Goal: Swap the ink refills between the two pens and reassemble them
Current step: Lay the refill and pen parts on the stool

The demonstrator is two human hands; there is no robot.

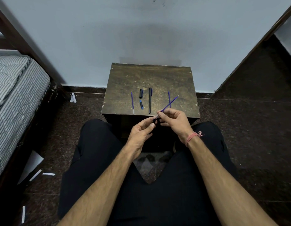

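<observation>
Hands meet at near edge of worn brown wooden table [174,79]: right hand [172,119] pinches thin purple ink refill [168,106], left hand [141,133] grips short black barrel piece [154,120]. Assembled black pen [150,100] lies on table.

A pale blue-grey wall [141,30] fills the top of the view, with a few dark specks near its upper edge. Against it stands a small, worn brown table [174,79]. The floor [247,128] is dark speckled stone. At left is a striped grey mattress [14,88] on a dark wooden bed frame [27,46], with white paper scraps [48,174] on the floor beside it.
</observation>
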